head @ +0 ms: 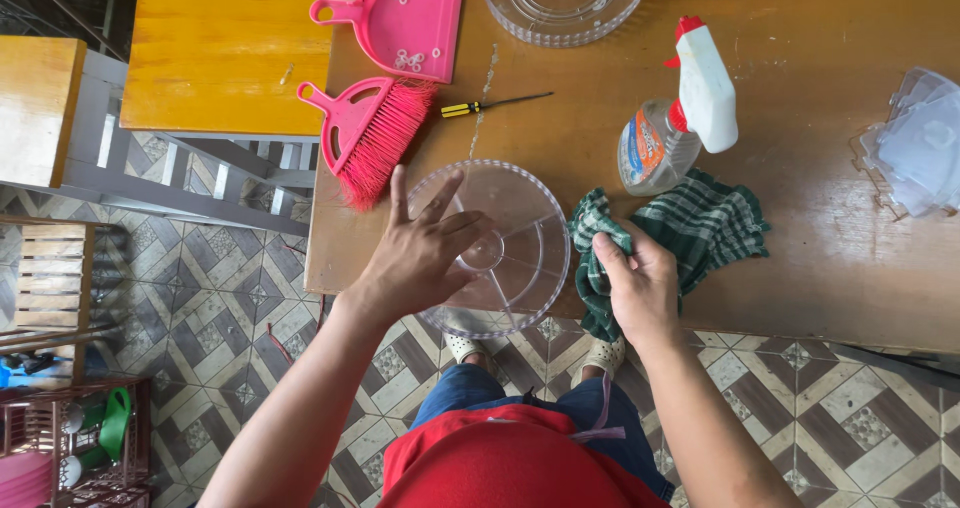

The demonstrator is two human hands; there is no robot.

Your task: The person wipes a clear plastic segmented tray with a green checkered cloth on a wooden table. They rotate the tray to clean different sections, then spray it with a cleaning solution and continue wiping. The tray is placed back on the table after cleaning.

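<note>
My left hand [425, 251] lies flat with spread fingers on a round clear plastic cover [520, 218], which hangs partly over the near edge of the wooden table [820, 268]. My right hand [640, 286] grips a green checked cloth [700, 223] bunched beside the cover, at the table's edge. Just behind the cloth, a clear spray bottle [680, 113] with a white and red trigger head lies on its side.
A pink brush [365, 133] and pink dustpan [405, 18] lie at the table's left end, with a yellow-handled screwdriver [490, 105] beside them. Another clear round cover [565, 3] sits at the far edge; clear fan blades [915, 143] lie right. Wooden stools [225, 48] stand left.
</note>
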